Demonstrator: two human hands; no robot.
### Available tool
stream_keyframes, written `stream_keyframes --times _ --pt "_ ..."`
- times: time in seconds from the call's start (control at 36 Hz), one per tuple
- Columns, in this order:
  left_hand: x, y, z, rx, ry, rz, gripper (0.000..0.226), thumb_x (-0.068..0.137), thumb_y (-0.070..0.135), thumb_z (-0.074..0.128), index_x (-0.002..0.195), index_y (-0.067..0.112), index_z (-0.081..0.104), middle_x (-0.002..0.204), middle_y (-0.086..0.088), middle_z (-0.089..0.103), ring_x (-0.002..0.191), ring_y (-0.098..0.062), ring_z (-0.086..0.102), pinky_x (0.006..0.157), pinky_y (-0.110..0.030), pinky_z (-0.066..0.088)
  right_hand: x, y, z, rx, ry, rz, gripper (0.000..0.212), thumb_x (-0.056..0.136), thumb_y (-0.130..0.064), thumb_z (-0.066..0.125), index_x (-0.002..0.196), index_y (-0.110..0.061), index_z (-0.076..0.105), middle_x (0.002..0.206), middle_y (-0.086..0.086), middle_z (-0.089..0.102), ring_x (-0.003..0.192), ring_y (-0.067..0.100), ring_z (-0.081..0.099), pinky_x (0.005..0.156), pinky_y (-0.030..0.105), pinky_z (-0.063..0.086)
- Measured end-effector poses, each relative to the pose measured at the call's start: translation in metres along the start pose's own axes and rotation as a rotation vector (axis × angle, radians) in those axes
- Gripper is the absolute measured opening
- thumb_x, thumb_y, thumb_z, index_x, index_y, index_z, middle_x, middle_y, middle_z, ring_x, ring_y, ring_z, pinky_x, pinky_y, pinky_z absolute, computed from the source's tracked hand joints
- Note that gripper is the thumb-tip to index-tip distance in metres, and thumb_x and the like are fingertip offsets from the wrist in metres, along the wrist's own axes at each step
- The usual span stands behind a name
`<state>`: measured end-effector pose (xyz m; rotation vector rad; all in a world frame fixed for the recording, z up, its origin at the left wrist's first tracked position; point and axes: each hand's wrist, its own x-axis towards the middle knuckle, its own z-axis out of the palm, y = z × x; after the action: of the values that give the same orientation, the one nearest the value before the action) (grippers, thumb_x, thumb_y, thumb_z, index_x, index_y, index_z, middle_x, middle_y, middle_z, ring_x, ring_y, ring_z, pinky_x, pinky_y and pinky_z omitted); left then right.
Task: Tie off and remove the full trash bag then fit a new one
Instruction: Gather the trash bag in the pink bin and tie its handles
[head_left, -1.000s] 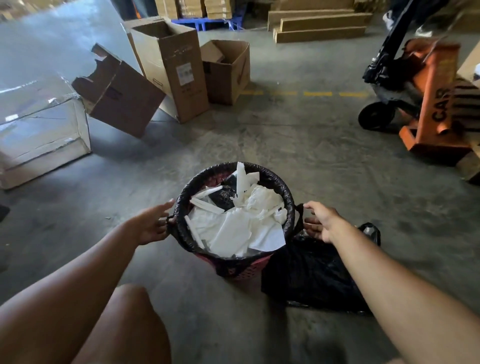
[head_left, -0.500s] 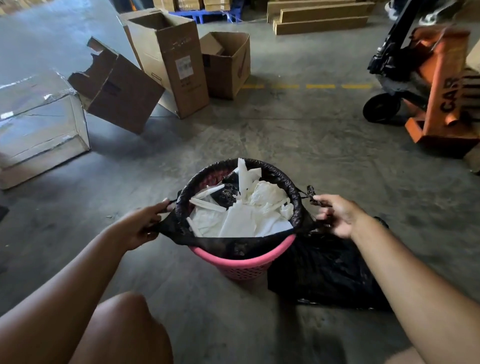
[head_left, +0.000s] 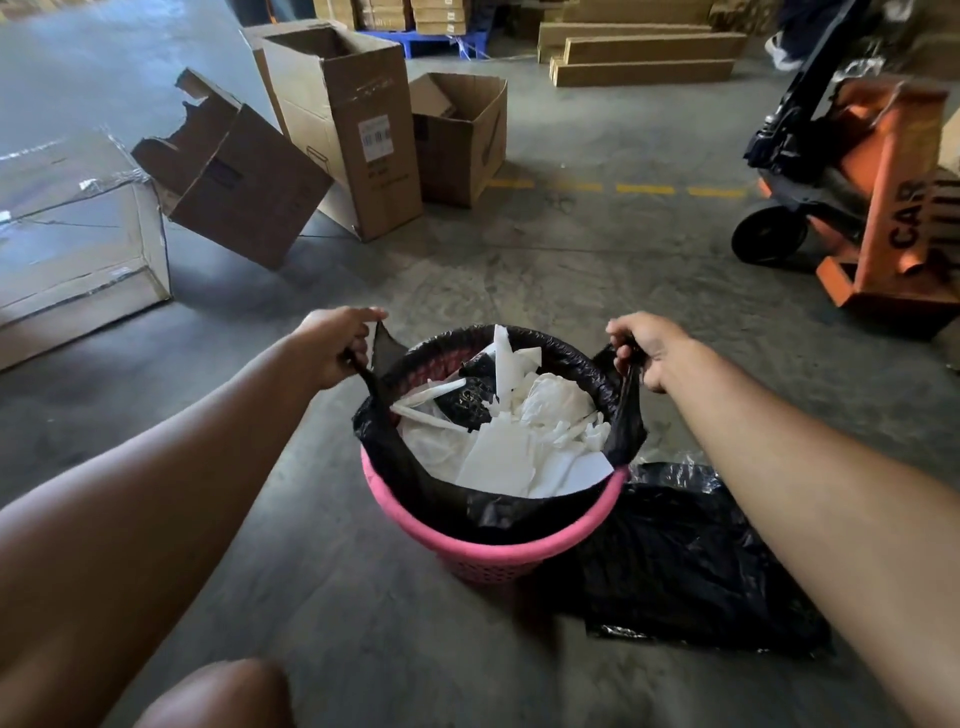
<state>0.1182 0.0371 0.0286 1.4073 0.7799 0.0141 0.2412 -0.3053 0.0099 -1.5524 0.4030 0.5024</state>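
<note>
The black plastic trash bag (head_left: 415, 483), stuffed with white paper and foam scraps (head_left: 519, 441), sits inside the round pink perforated plastic basket (head_left: 498, 551) on the concrete floor (head_left: 571, 270), and its two upper corners are pinched, one in each grip. The left hand (head_left: 332, 343) is closed on a peak of film drawn up and outward from the rim, and the right hand (head_left: 641, 345) is closed on the opposite flap; the corners are probably held apart like this so that the mouth is freed from the rim before a knot is made. Between the grips the far edge of the bag is draped over the rim, while the near pink edge lies bare. Below the right grip a flat, crumpled black plastic sheet (head_left: 691, 561), likely the spare bag, is spread beside the basket. The fingertips are buried in film, and the depth of the bag is hidden by the basket.
</note>
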Motion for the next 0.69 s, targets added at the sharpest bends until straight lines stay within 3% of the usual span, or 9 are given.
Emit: stream_keyframes --times 0.06,0.17,0.25,0.31,0.39,0.5,0.58,0.61,0.69 --pt "-0.007 0.007 -0.004 -0.104 0.027 0.103 0.007 0.09 0.02 0.07 0.095 0.016 0.07 0.058 0.007 0.032 0.041 -0.006 0.027 0.043 -0.021 0.027 -0.009 -0.011 0.001 0.075 0.014 -0.115 0.022 0.084 -0.004 0.059 0.067 -0.017 0.057 0.059 -0.002 0.047 0.028 0.004 0.033 0.043 0.019 0.034" --pt "-0.03 0.007 -0.028 -0.177 -0.053 0.232 0.018 0.096 0.031 0.064 0.089 0.014 0.068 0.055 0.008 0.03 0.044 -0.007 0.028 0.047 -0.021 0.028 -0.029 -0.025 -0.019 0.067 -0.019 -0.268 0.018 0.083 0.0 0.061 0.076 -0.017 0.063 0.045 -0.008 0.047 0.031 0.006 0.031 0.048 0.021 0.031" --pt "-0.047 -0.008 -0.053 0.013 -0.043 0.249 0.021 0.096 0.032 0.066 0.091 0.012 0.07 0.059 0.006 0.035 0.049 -0.01 0.032 0.05 -0.023 0.031 -0.039 -0.02 -0.044 -0.307 0.072 -0.364 0.017 0.077 -0.004 0.078 0.082 -0.017 0.067 0.058 -0.003 0.061 0.045 0.008 0.044 0.043 0.018 0.034" --pt "-0.055 -0.019 -0.068 0.231 0.003 0.195 0.026 0.094 0.034 0.069 0.094 0.008 0.072 0.068 0.001 0.041 0.055 -0.013 0.036 0.054 -0.024 0.034 -0.042 -0.009 -0.058 -0.724 0.125 -0.377 0.02 0.071 -0.012 0.088 0.08 -0.017 0.07 0.067 -0.001 0.063 0.059 0.014 0.053 0.053 0.02 0.041" --pt "-0.065 -0.031 -0.083 0.443 -0.008 0.087 0.033 0.091 0.037 0.071 0.097 0.005 0.072 0.076 -0.004 0.049 0.061 -0.015 0.044 0.061 -0.027 0.04 -0.052 0.002 -0.07 -1.028 0.046 -0.201 0.019 0.076 -0.021 0.087 0.073 -0.006 0.076 0.058 0.006 0.058 0.053 0.02 0.049 0.052 0.023 0.037" --pt "-0.079 -0.027 -0.102 0.237 -0.054 0.05 0.019 0.093 0.031 0.068 0.096 0.013 0.07 0.072 0.0 0.047 0.062 -0.014 0.05 0.069 -0.029 0.04 -0.071 -0.003 -0.088 -0.781 -0.057 -0.078 0.024 0.077 -0.024 0.085 0.071 -0.007 0.069 0.053 0.001 0.052 0.043 0.013 0.043 0.041 0.018 0.037" --pt "-0.089 -0.028 -0.114 -0.057 -0.076 0.066 0.008 0.096 0.024 0.062 0.093 0.02 0.067 0.075 0.001 0.055 0.065 -0.013 0.066 0.074 -0.029 0.04 -0.085 -0.005 -0.108 -0.256 -0.215 -0.081 0.057 0.038 -0.038 0.098 0.081 -0.013 0.07 0.064 0.001 0.063 0.054 0.013 0.061 0.057 0.023 0.051" --pt "-0.09 -0.029 -0.115 -0.122 -0.081 0.074 0.009 0.096 0.025 0.062 0.089 0.022 0.068 0.082 0.0 0.062 0.071 -0.012 0.07 0.078 -0.029 0.042 -0.088 -0.003 -0.112 -0.126 -0.253 -0.1 0.057 0.038 -0.039 0.097 0.082 -0.015 0.07 0.07 0.0 0.066 0.061 0.013 0.067 0.067 0.026 0.053" --pt "-0.093 -0.027 -0.1 -0.267 -0.134 0.125 0.025 0.096 0.031 0.062 0.072 0.026 0.069 0.121 -0.004 0.07 0.108 -0.014 0.069 0.103 -0.033 0.043 -0.094 0.002 -0.104 0.136 -0.254 -0.192 0.006 0.083 -0.021 0.071 0.081 -0.017 0.067 0.103 0.007 0.071 0.079 0.011 0.07 0.085 0.031 0.05"
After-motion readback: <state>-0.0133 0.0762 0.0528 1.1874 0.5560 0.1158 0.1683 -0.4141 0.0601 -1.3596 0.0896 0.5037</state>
